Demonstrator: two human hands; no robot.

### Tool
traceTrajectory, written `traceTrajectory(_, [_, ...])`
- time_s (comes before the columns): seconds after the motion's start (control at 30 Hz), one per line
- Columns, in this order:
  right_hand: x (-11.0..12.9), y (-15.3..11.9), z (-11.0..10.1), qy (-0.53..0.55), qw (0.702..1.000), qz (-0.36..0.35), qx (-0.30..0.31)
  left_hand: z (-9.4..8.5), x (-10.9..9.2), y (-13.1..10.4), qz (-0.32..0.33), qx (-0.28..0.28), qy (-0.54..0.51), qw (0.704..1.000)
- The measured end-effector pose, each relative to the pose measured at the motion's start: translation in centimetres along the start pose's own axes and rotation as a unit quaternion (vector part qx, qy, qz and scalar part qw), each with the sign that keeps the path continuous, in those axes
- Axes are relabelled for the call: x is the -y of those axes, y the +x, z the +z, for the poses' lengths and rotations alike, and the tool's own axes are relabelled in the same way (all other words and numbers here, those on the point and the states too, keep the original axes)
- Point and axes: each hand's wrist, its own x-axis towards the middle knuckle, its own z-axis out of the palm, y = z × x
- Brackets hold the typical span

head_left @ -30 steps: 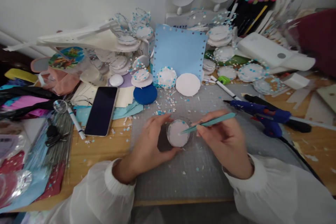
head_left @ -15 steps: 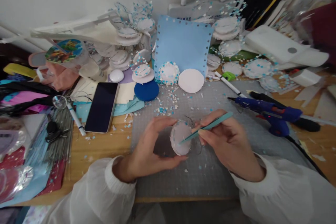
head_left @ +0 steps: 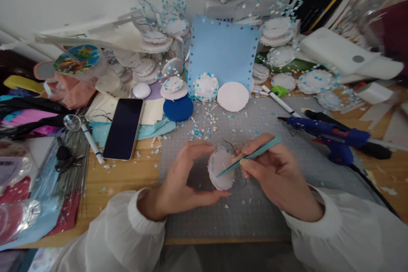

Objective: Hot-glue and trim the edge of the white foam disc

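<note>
Between the thumb and fingers of my left hand point(head_left: 183, 178) is a small round white disc point(head_left: 219, 163), held on edge with its pale face toward me. Bits of blue and a thin wire show along its rim. My right hand point(head_left: 270, 170) pinches teal tweezers point(head_left: 255, 154), whose tips rest on or just over the disc's face. Whether the tips hold a small piece I cannot tell. Beneath both hands lies a grey cutting mat point(head_left: 191, 221) strewn with tiny white and blue confetti bits point(head_left: 204, 129).
A blue glue gun point(head_left: 331, 131) lies at the right, its cord running toward the front. On the left are a black phone point(head_left: 123, 129) and a white marker point(head_left: 92, 144). Behind stand a light blue card point(head_left: 223, 55), a plain white disc point(head_left: 233, 96) and a blue disc point(head_left: 177, 108).
The tweezer tips have shifted very slightly down and left across the disc. My left hand keeps its hold, and the whole view has moved a little.
</note>
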Motion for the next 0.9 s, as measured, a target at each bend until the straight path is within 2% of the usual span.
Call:
traceTrajectory(0.6, [0.32, -0.16, 0.11, -0.003, 1.0, -0.003, 0.018, 0.08, -0.11, 0.26, -0.004, -0.009, -0.024, 1.0])
traceTrajectory(0.9, [0.79, -0.03, 0.17, -0.033, 0.999, -0.043, -0.003, 0.14, -0.13, 0.09, -0.014, -0.018, -0.031, 0.999])
